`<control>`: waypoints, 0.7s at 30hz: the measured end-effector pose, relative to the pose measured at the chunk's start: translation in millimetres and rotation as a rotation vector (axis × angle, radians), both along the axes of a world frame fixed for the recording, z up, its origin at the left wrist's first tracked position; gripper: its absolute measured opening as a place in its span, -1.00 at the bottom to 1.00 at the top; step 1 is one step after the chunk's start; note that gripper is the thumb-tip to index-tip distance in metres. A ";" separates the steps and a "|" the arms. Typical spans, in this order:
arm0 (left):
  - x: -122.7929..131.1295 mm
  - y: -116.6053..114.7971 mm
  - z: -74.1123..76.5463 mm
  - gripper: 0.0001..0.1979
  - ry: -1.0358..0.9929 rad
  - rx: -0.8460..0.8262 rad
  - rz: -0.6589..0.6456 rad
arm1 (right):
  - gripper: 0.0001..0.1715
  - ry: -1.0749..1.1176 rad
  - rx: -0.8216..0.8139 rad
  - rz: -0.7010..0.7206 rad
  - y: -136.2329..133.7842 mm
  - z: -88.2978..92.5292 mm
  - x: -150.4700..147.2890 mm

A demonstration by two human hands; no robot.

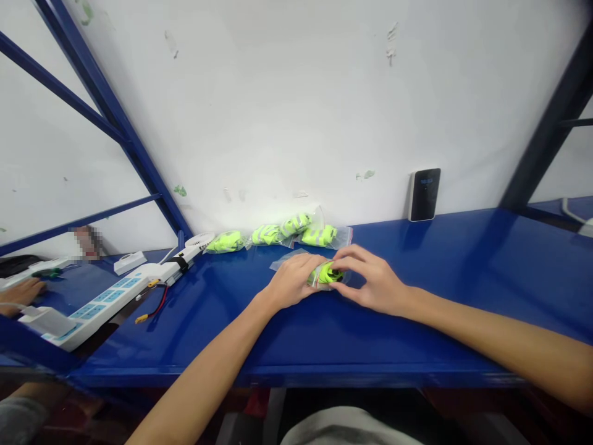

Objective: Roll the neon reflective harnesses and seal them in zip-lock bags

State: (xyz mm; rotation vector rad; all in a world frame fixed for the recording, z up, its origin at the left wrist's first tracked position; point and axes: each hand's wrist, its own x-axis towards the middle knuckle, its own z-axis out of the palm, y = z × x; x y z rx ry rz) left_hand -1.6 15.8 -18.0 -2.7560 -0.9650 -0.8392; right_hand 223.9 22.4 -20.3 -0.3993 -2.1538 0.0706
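A rolled neon-yellow reflective vest [330, 272] lies in a clear plastic bag on the blue table, between my two hands. My left hand [294, 279] is closed over the bag's left part, its fingers hiding some of it. From the right, my right hand [370, 279] curves its thumb and fingers around the dark-edged end of the roll. Behind them, against the wall, lie several more bagged yellow rolls [266, 234] with silvery strips, one resting partly on its neighbours.
A white power strip [109, 300] runs along the table's left side, with a red-and-black cable [160, 303] beside it. A black-faced device [425, 194] leans on the wall at right. Another person's hand [23, 293] rests at far left. Blue frame posts [115, 130] rise there.
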 end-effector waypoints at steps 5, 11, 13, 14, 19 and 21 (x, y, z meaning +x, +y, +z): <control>-4.5 1.5 -0.1 -0.54 -0.076 -0.030 0.013 | -0.74 -0.006 -0.024 0.001 -5.5 4.0 4.2; -5.1 2.2 -4.7 -0.61 -0.137 -0.014 0.003 | -0.73 -0.033 -0.094 0.059 -6.5 -1.7 1.5; -3.5 2.7 -6.5 -0.67 -0.118 0.014 -0.032 | -0.73 -0.070 -0.147 0.087 -7.2 -1.4 0.3; -2.7 3.0 -7.4 -0.70 -0.107 0.025 -0.055 | -0.73 -0.089 -0.177 0.103 -7.6 -0.7 -0.2; -1.4 4.7 -13.3 -0.66 -0.127 0.050 -0.083 | -0.62 -0.141 -0.329 0.217 -10.0 2.2 -1.4; -1.0 4.8 -17.5 -0.55 -0.131 0.043 -0.062 | -0.54 -0.180 -0.333 0.277 -10.7 1.5 -2.0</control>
